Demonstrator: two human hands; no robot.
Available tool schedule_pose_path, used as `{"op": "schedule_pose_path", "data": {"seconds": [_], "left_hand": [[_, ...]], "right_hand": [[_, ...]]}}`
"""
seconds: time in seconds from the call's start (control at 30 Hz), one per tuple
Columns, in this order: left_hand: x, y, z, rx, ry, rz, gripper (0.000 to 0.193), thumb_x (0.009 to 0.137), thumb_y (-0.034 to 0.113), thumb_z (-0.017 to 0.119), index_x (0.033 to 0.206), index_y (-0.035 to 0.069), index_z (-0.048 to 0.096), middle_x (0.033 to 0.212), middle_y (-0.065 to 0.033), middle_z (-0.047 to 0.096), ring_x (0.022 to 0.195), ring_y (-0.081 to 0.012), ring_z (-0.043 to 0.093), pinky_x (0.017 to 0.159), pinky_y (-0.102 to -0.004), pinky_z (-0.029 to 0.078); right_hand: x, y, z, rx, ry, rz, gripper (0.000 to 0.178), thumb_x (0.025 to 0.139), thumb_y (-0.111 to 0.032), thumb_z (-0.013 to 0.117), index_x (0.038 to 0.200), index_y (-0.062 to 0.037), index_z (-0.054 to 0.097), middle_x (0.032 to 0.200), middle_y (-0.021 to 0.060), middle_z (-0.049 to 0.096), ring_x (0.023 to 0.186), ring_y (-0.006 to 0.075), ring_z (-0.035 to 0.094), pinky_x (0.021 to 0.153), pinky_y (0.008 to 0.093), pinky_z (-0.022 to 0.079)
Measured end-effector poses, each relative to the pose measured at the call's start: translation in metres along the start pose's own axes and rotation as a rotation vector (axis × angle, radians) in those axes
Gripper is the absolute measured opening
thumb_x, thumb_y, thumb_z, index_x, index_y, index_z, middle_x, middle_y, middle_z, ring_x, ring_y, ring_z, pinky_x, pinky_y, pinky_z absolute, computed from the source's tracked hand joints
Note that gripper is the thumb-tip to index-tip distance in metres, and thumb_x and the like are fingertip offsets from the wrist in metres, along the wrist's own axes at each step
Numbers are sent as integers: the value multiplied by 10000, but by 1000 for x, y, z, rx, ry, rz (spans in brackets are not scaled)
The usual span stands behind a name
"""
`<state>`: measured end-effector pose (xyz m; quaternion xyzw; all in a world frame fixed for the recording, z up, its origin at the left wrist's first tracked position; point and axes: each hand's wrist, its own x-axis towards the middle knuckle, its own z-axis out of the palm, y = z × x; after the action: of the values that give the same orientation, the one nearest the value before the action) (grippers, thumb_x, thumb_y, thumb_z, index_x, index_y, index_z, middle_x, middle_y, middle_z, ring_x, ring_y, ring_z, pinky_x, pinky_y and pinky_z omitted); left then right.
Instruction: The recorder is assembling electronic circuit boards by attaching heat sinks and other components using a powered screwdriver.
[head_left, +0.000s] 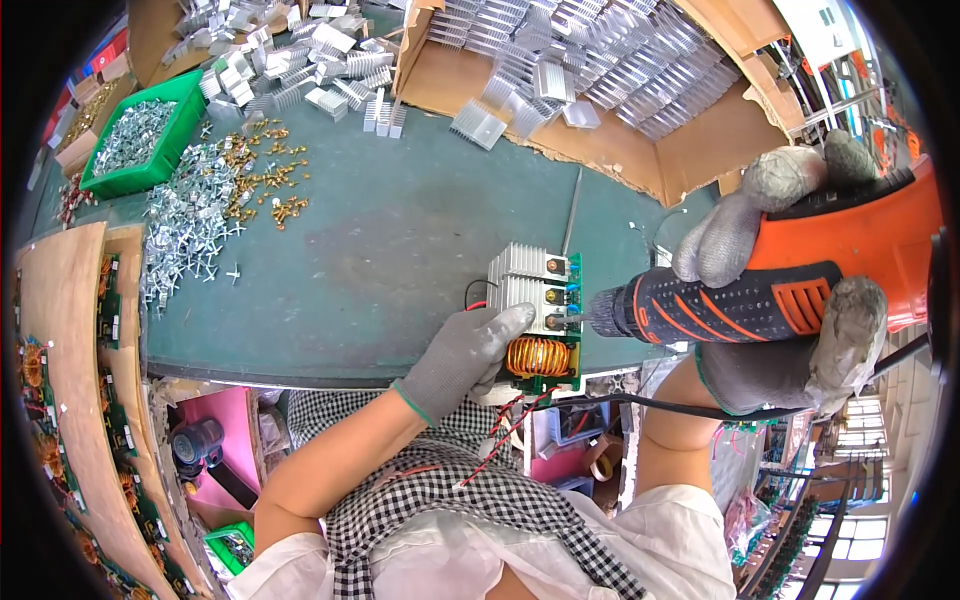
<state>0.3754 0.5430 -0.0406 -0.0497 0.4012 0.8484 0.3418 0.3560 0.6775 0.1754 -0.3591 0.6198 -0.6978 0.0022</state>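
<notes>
My left hand [462, 352], in a grey glove, is closed on a circuit board [574, 352] at the table's front edge. The board carries silver finned heat sinks [524, 268] and a copper-wound coil [540, 356]; red and black wires [515, 425] hang from it. My right hand [770, 290], gloved too, grips an orange and black power screwdriver [740, 285] held level. Its bit points left and meets the board's side by the lowest of several dark components screwed to the heat sinks. Whether the bit sits in a screw head I cannot tell.
Loose silver screws [185, 225] and brass-coloured screws [275, 170] lie at the left, beside a green bin [145, 130] of small metal parts. Heat sinks are piled at the back, next to a cardboard box [600, 140] full of them. Wooden boards [60, 300] with circuit boards stand at far left.
</notes>
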Motion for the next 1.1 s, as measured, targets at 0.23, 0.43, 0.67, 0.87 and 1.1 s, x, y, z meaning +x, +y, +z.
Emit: {"op": "schedule_pose_path", "data": {"seconds": [0.23,0.43,0.67,0.87,1.1], "left_hand": [[16,-19,-12,170,92,12,498,922,485,574,994,-2,653,617,-24,561,509,-81,503,451,-275,406],[2,4,2,227,164,-28,444,928,461,581,820,31,590,513,8,445,384,-77,385,352,-269,286],[0,5,2,224,164,-58,425,935,434,578,817,26,584,514,11,436,378,-81,393,344,-265,292],[2,-6,-1,119,73,16,455,948,437,550,994,-12,607,699,-26,561,517,-76,501,445,-244,386],[10,-15,-4,42,8,52,548,949,448,546,1158,-58,582,917,-87,671,696,-93,628,576,-220,491]], "right_hand": [[2,10,-20,43,-7,-52,746,862,-483,627,1393,-15,391,1279,209,549,697,249,625,593,383,500],[0,10,-22,35,-13,-29,753,856,-518,612,1380,-17,412,1270,193,556,688,254,622,578,387,492],[-1,5,-17,-1,-32,33,773,843,-567,597,1358,-13,439,1238,168,571,685,265,621,563,394,483],[-2,10,-21,-17,-40,40,746,843,-527,599,1359,-14,437,1214,168,574,689,264,621,567,395,487],[1,16,-28,-32,-82,35,710,844,-471,602,1361,-15,433,1182,168,578,694,262,621,573,395,494]]}}
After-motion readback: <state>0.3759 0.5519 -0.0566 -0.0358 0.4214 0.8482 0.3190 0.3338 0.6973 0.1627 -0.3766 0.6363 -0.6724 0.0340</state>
